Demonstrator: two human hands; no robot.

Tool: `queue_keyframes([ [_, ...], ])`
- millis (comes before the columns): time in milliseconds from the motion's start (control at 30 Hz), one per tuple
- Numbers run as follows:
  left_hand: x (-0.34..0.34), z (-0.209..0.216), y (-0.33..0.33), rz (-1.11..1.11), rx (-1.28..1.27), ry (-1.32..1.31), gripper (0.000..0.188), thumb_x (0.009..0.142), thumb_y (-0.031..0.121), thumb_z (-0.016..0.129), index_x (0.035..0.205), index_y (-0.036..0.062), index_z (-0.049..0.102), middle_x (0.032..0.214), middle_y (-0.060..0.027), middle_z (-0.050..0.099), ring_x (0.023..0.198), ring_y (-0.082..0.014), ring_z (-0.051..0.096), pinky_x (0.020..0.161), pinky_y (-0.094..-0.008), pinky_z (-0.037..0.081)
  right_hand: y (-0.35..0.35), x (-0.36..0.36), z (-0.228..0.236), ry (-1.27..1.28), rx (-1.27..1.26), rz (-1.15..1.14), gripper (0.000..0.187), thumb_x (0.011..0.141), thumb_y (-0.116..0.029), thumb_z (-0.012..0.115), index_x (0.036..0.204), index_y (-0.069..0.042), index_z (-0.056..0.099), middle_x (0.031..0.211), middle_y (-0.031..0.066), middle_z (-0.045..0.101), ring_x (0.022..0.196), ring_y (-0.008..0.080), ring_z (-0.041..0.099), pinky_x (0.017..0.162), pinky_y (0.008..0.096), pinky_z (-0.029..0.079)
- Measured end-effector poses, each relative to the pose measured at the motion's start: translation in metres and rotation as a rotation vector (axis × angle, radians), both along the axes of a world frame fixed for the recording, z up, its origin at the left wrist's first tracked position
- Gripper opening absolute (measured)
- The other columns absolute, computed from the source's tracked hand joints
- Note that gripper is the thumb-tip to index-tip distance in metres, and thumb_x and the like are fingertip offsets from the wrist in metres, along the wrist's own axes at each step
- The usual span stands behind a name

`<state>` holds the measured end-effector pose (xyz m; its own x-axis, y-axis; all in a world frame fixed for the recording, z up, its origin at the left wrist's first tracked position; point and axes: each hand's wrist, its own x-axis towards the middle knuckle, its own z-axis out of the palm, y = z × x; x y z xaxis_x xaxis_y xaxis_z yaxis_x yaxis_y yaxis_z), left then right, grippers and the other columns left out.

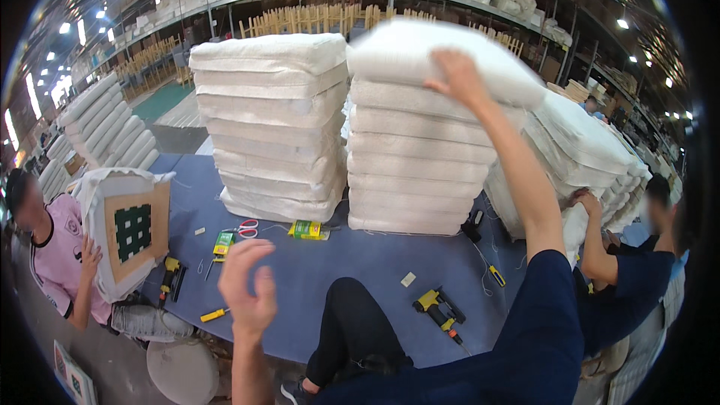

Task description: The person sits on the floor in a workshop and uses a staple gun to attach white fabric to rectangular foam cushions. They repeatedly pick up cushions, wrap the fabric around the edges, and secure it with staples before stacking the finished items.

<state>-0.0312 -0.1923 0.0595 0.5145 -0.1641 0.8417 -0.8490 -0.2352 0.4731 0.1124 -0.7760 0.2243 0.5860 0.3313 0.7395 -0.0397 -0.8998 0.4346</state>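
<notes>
Two tall stacks of white padded cushions stand on the blue-grey table, a left stack [274,120] and a right stack [420,157]. The top cushion [405,45] of the right stack sits askew, blurred, its right corner jutting past the cushions below. Against its face lies my right hand [457,79], arm stretched forward, fingers spread rather than wrapped round it. My left hand [247,289] is raised over the near table, empty, fingers loosely bent and thumb apart. Beyond it are red-handled scissors [246,229] and a green-yellow packet [223,245].
A yellow-black staple gun [439,309] lies near right, another [171,281] at left. Yellow-handled tools [215,315] and a second packet [307,230] lie about. At left a person in pink holds a padded seat panel [124,225]. At right another person handles stacked cushions [577,150].
</notes>
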Motion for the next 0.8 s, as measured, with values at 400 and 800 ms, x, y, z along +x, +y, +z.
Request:
queue_keyframes([
  [400, -0.03, -0.032, -0.028, 0.09, 0.815, -0.105, 0.078, 0.081, 0.03, 0.088, 0.154, 0.0329, 0.063, 0.173, -0.0054, 0.047, 0.165, -0.0371, 0.034, 0.135, -0.0664, 0.007, -0.023, 0.047, -0.041, -0.345, 0.142, 0.057, 0.053, 0.096, -0.055, 0.075, 0.131, -0.015, 0.07, 0.131, 0.0052, 0.073, 0.129, 0.0283, 0.064, 0.114, 0.0501, 0.04],
  [800, -0.028, -0.028, -0.008, 0.153, 0.626, -0.125, 0.05, 0.086, 0.02, 0.082, 0.135, 0.0194, 0.075, 0.155, -0.0052, 0.065, 0.159, -0.0337, 0.046, 0.134, -0.061, 0.018, 0.286, -0.184, -0.219, 0.842, 0.051, 0.577, 0.109, 0.086, -0.08, 0.069, 0.174, -0.025, 0.035, 0.184, 0.0071, 0.024, 0.171, 0.0389, 0.014, 0.132, 0.071, -0.002],
])
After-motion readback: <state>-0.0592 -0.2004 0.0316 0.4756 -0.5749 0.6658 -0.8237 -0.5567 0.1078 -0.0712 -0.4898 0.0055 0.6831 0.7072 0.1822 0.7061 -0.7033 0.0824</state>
